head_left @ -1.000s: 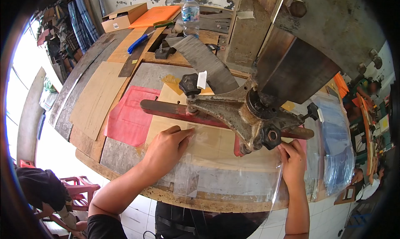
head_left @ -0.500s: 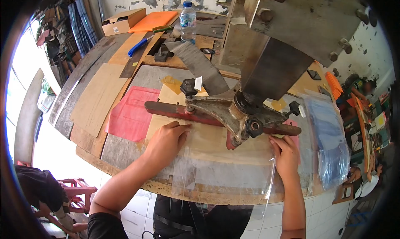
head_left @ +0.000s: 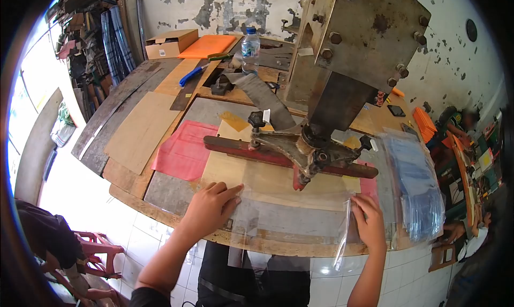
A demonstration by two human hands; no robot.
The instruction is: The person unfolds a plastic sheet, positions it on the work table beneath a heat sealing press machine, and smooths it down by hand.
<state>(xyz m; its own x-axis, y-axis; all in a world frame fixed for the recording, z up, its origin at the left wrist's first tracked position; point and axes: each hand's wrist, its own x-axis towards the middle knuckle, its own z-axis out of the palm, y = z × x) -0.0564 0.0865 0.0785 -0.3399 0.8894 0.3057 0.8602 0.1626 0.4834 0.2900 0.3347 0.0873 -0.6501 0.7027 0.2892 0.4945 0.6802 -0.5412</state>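
A clear plastic sheet (head_left: 289,221) lies over the table's front part and hangs past its edge, stretched between my two hands. At its left edge my left hand (head_left: 213,206) is closed, with thumb and forefinger pinched together on the plastic. On the opposite side my right hand (head_left: 368,219) pinches the sheet's folded, shiny edge. Beyond both hands stands a sealing-press head with a long red bar (head_left: 262,154), carried on a worn metal bracket with black knobs. Under the bar is a tan sheet (head_left: 230,170); whether bar and sheet touch is unclear.
Stacked clear plastic pieces (head_left: 415,184) lie at the right. A pink sheet (head_left: 182,152) and brown board (head_left: 142,130) are on the left. Farther back are a water bottle (head_left: 250,50), blue-handled cutter (head_left: 193,74) and cardboard box (head_left: 171,43). Other people sit at both sides.
Both hands have drawn back from the red bar towards me, bringing the plastic sheet along. The camera view has tilted upward.
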